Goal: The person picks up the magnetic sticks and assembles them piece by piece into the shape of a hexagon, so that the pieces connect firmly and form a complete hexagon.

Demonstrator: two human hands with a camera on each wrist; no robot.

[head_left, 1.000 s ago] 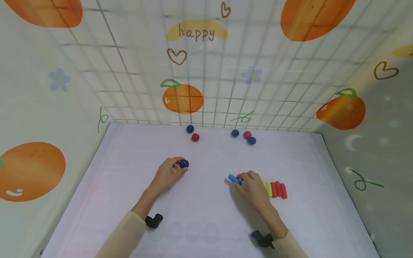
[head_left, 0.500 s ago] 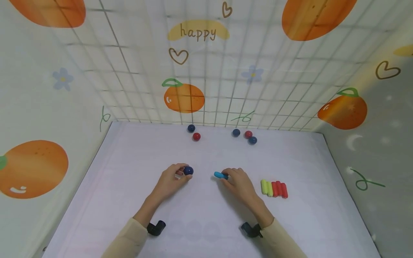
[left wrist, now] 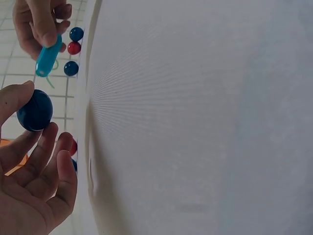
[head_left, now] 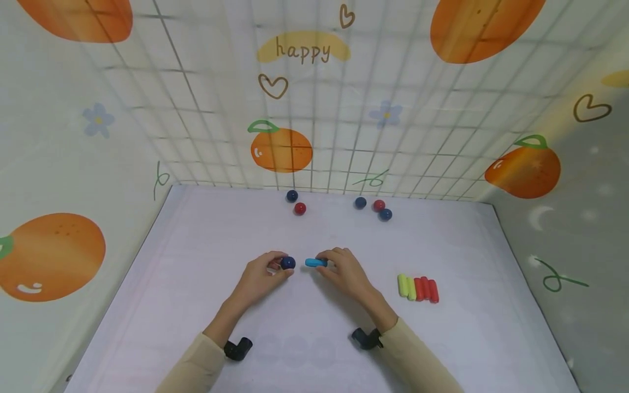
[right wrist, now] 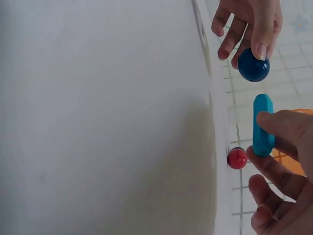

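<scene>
Over the middle of the counter [head_left: 221, 229]: two hands face each other, each gripping one item; the items lie near one another but apart.
Left hand [head_left: 257, 278]: thumb and fingertips pinch a dark blue ball [head_left: 288, 263].
Right hand [head_left: 348, 273]: thumb and fingers pinch a light blue stick [head_left: 314, 262], its free end pointing towards the dark blue ball.
Far edge, left of centre: a navy ball [head_left: 292, 196], with a red ball [head_left: 300, 208] just beside it, nearer the hands.
Far edge, right of centre: two blue balls [head_left: 361, 203] and a crimson ball [head_left: 379, 206], grouped closely.
Row beyond the right hand: two yellow-green sticks [head_left: 403, 285], then three red sticks [head_left: 425, 288], side by side on the counter.
Backdrop: white sheet [head_left: 206, 147] with grid lines, printed oranges [head_left: 282, 150] and the word "happy".
</scene>
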